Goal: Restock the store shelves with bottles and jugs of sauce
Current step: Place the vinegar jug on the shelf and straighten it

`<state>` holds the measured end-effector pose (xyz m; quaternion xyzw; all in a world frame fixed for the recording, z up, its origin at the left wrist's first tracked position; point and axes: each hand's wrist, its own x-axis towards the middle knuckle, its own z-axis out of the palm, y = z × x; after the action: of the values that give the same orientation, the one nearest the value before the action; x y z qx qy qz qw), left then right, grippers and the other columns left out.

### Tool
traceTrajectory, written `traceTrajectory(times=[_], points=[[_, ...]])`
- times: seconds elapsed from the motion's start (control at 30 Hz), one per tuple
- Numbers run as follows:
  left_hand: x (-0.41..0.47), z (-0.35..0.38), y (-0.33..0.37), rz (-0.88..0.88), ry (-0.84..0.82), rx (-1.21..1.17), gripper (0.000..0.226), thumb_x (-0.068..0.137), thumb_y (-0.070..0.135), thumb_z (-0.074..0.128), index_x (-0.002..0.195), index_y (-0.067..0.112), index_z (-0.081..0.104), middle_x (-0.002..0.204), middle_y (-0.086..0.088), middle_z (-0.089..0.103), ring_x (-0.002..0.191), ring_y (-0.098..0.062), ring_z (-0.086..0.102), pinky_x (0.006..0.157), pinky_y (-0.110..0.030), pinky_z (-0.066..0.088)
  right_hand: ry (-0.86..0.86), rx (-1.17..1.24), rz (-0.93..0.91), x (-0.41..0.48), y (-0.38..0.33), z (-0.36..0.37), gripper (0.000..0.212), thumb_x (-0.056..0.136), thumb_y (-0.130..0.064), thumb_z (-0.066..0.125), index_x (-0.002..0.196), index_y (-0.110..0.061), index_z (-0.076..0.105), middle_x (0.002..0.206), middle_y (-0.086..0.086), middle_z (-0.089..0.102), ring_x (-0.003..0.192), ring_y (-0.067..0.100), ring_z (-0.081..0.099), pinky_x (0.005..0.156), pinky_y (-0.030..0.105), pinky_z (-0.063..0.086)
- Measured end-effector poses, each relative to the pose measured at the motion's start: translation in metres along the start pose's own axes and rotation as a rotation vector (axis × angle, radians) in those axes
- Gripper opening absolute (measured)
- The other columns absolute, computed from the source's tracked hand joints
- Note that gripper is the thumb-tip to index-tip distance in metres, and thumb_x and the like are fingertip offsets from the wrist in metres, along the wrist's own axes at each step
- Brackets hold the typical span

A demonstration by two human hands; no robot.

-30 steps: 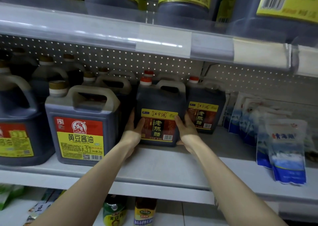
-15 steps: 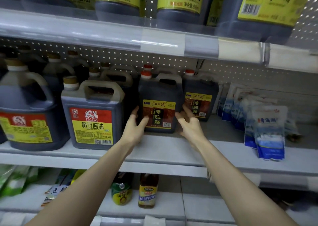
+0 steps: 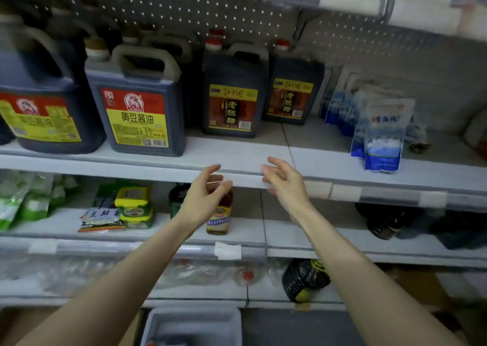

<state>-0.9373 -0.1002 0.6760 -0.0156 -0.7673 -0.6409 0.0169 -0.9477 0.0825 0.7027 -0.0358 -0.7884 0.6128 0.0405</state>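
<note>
Red-capped jug (image 3: 233, 92) of dark sauce stood upright on the middle shelf (image 3: 237, 156), set back from its front edge, label facing out. Just beside it on the left stood a larger soy sauce jug (image 3: 137, 103) with a red and yellow label. A second red-capped jug (image 3: 292, 90) stood close on the right, farther back. Neither hand touched any jug. The left hand (image 3: 205, 195) and right hand (image 3: 284, 182) hung in front of the shelf's edge, palms turned toward each other, fingers loosely spread and holding nothing. Behind the left hand, a small amber bottle (image 3: 220, 219) stood on the shelf below (image 3: 290, 229). Blue and white bags (image 3: 382, 134) leaned at the right of the middle shelf.
</note>
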Motion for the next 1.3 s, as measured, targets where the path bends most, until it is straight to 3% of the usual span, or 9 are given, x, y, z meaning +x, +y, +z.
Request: traceTrajectory(times=[0.13, 0.23, 0.4, 0.63, 0.83, 1.0, 1.07, 1.17, 1.3], points=[[-0.041, 0.011, -0.046, -0.077, -0.008, 0.02, 0.042, 0.09, 0.015, 0.064, 0.129, 0.015, 0.049, 0.108, -0.007, 0.062, 0.094, -0.009, 0.061, 0.076, -0.012, 0.049, -0.053, 0.009, 0.073, -0.034, 0.05, 0.004, 0.036, 0.094, -0.024, 0.06, 0.129, -0.016, 0.055, 0.108, -0.002, 0.065, 0.093, 0.012, 0.064, 0.08, 0.025, 0.051], [-0.076, 0.018, -0.09, -0.157, -0.011, 0.01, 0.035, 0.091, 0.015, 0.063, 0.123, 0.018, 0.05, 0.102, -0.004, 0.063, 0.083, 0.002, 0.061, 0.071, -0.014, 0.05, -0.1, 0.004, 0.138, -0.062, 0.101, 0.014, 0.033, 0.094, -0.024, 0.06, 0.126, -0.016, 0.056, 0.101, -0.007, 0.065, 0.092, 0.012, 0.064, 0.078, 0.022, 0.05], [-0.14, 0.024, -0.18, -0.332, -0.035, 0.061, 0.043, 0.091, 0.022, 0.063, 0.131, 0.017, 0.048, 0.103, 0.002, 0.063, 0.094, -0.009, 0.061, 0.077, -0.019, 0.047, -0.17, -0.006, 0.268, -0.114, 0.205, 0.033, 0.019, 0.091, -0.023, 0.064, 0.111, -0.023, 0.061, 0.103, 0.0, 0.069, 0.098, 0.019, 0.066, 0.087, 0.031, 0.052], [-0.212, 0.033, -0.315, -0.543, -0.068, 0.118, 0.029, 0.092, 0.014, 0.06, 0.118, 0.021, 0.049, 0.097, 0.003, 0.062, 0.092, -0.012, 0.061, 0.074, -0.011, 0.049, -0.242, -0.008, 0.488, -0.177, 0.347, 0.084, 0.016, 0.092, -0.012, 0.062, 0.108, -0.012, 0.06, 0.097, 0.005, 0.064, 0.088, 0.016, 0.06, 0.076, 0.019, 0.046], [-0.239, 0.046, -0.425, -0.712, -0.14, 0.147, 0.038, 0.093, 0.023, 0.059, 0.128, 0.014, 0.05, 0.1, 0.003, 0.063, 0.094, -0.007, 0.06, 0.072, -0.013, 0.045, -0.313, -0.122, 0.609, -0.203, 0.475, 0.119, 0.031, 0.092, -0.019, 0.064, 0.12, -0.005, 0.061, 0.1, -0.001, 0.063, 0.092, 0.01, 0.059, 0.068, 0.005, 0.043], [-0.243, 0.054, -0.511, -0.833, -0.128, 0.13, 0.045, 0.085, 0.037, 0.063, 0.123, 0.018, 0.051, 0.1, 0.006, 0.062, 0.096, -0.009, 0.059, 0.078, -0.021, 0.043, -0.323, -0.166, 0.712, -0.217, 0.57, 0.152, 0.037, 0.089, -0.014, 0.067, 0.123, -0.001, 0.059, 0.111, 0.012, 0.065, 0.098, 0.017, 0.06, 0.081, 0.02, 0.048], [-0.243, 0.057, -0.537, -0.841, -0.13, 0.155, 0.035, 0.085, 0.035, 0.064, 0.116, 0.023, 0.05, 0.099, 0.006, 0.062, 0.097, -0.013, 0.059, 0.079, -0.022, 0.043, -0.362, -0.192, 0.723, -0.221, 0.597, 0.161, 0.039, 0.09, -0.018, 0.067, 0.125, -0.006, 0.059, 0.119, 0.009, 0.063, 0.109, 0.019, 0.059, 0.091, 0.027, 0.047], [-0.244, 0.06, -0.569, -0.841, -0.144, 0.194, 0.021, 0.092, 0.024, 0.06, 0.11, 0.024, 0.049, 0.1, 0.003, 0.061, 0.092, -0.01, 0.058, 0.076, -0.02, 0.042, -0.457, -0.274, 0.691, -0.226, 0.625, 0.168, 0.042, 0.092, -0.024, 0.064, 0.13, -0.01, 0.056, 0.121, -0.003, 0.057, 0.117, 0.012, 0.052, 0.097, 0.025, 0.042], [-0.251, 0.062, -0.606, -0.87, -0.131, 0.216, 0.034, 0.093, 0.025, 0.06, 0.124, 0.016, 0.051, 0.102, 0.004, 0.061, 0.094, -0.008, 0.056, 0.08, -0.022, 0.043, -0.47, -0.328, 0.662, -0.231, 0.656, 0.18, 0.04, 0.09, -0.025, 0.067, 0.126, -0.009, 0.06, 0.123, 0.003, 0.062, 0.115, 0.015, 0.056, 0.096, 0.026, 0.043]])
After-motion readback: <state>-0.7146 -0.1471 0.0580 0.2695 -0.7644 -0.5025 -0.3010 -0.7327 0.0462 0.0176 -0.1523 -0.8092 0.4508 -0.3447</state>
